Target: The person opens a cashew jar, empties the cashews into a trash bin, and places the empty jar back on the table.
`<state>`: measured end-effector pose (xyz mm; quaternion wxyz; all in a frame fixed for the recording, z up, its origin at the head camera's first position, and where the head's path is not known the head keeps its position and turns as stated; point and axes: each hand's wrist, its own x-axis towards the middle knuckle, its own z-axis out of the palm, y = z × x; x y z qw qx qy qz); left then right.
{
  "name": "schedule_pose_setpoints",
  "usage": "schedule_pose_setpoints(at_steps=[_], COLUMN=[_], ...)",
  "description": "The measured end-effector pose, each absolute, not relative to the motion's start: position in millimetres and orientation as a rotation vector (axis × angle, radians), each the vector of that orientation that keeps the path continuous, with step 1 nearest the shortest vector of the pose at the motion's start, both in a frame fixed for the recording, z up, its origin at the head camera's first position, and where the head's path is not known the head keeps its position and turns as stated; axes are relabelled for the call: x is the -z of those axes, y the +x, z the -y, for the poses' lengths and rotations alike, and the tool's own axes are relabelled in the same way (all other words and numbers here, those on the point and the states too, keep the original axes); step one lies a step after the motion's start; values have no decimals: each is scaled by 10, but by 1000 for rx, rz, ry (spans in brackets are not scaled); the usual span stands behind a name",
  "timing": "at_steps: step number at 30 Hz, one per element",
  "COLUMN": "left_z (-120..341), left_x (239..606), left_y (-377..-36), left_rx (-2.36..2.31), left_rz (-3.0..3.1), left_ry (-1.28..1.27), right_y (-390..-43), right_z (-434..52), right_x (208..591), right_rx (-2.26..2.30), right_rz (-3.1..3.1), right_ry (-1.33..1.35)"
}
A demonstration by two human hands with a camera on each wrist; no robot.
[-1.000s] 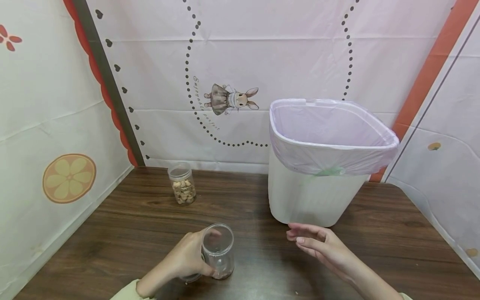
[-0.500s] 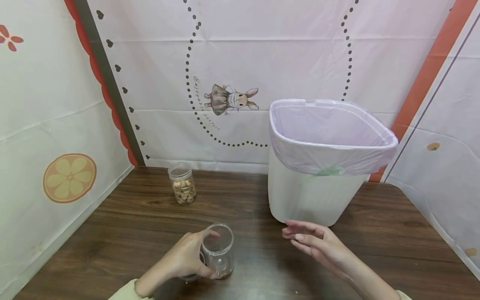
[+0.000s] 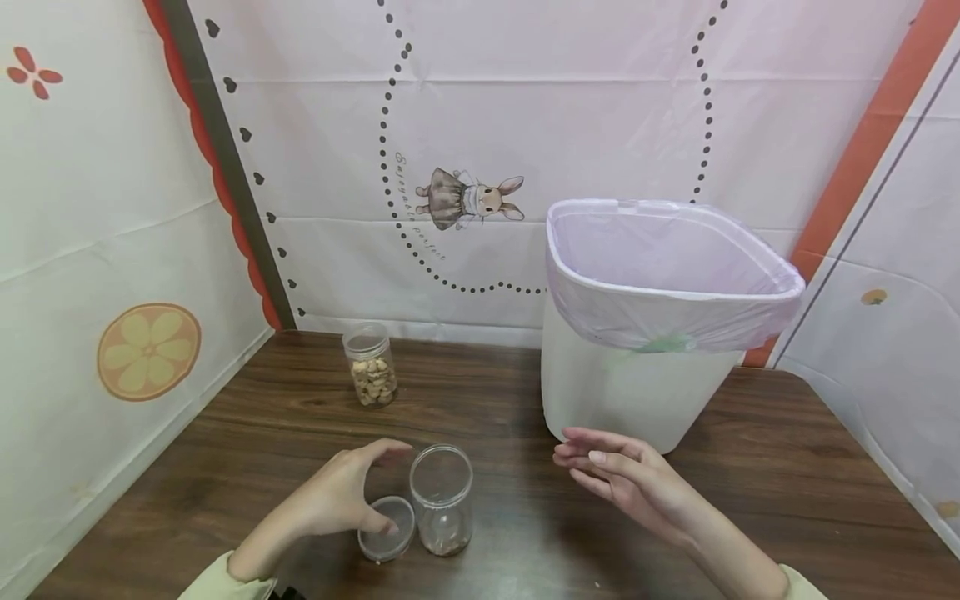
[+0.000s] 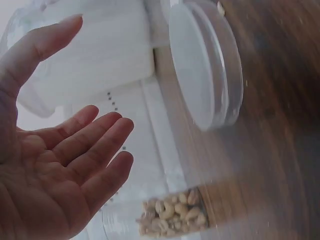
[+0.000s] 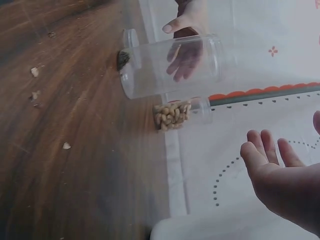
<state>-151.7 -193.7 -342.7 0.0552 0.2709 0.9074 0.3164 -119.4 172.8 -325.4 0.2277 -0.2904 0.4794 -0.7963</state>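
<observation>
Two jars stand on the counter (image 3: 225,433): the open jar (image 3: 442,498), nearly empty, at 6 o'clock with its lid (image 3: 386,539) just left under the released left hand (image 3: 341,496); right hand (image 3: 626,479) released, bin (image 3: 645,333) at 2 o'clock; emptying appears nearly complete.

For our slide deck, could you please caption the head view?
Open left hand over a lid beside an open jar; right hand hovers near the lined bin.
</observation>
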Motion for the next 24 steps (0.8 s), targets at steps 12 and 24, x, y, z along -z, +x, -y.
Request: schedule_pose_setpoints(at_steps=[12,24], left_z=[2277,2436], left_x=[3372,3398], left_y=[-1678,-1853], left_rx=[-1050,-1102], left_rz=[-2890,-2949], left_ry=[669,585], right_y=[-1304,-1466], right_z=[-1602,-1430], right_x=[3179,3135], right_rx=[2177,2194], right_rz=[-1386,-1448], right_ry=[-787,-736])
